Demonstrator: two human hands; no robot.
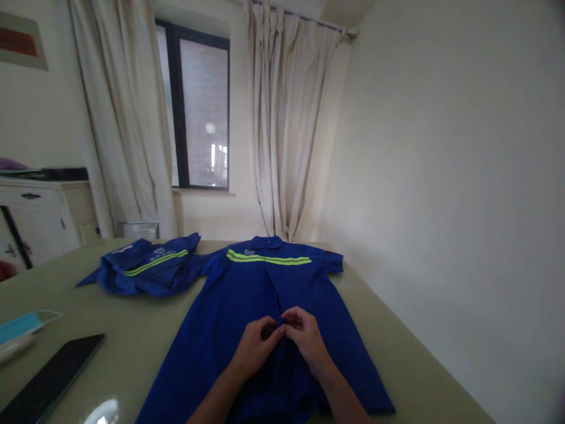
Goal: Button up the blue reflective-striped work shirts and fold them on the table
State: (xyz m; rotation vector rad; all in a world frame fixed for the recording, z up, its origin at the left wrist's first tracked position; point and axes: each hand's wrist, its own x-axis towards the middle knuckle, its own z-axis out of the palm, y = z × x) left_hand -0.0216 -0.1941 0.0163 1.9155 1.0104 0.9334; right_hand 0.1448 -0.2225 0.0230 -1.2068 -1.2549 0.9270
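A blue short-sleeved work shirt (233, 300) with a yellow-green reflective stripe lies spread out on the table, its collar at the far end. Over its front opening, my left hand (258, 344) and my right hand (306, 335) meet with thumbs and fingertips close together. Both pinch the shirt's front edge at about mid-length. Any button between the fingertips is too small and covered to make out. Below the hands, the lower front of the shirt is partly hidden by my forearms.
A second blue work garment (150, 271) lies crumpled at the left, touching the shirt's sleeve. Nearer on the greenish table (132, 330) are a black tablet or phone (53, 377), a light blue face mask (20, 327) and a whitish object (15, 347). A wall (441, 206) runs along the right.
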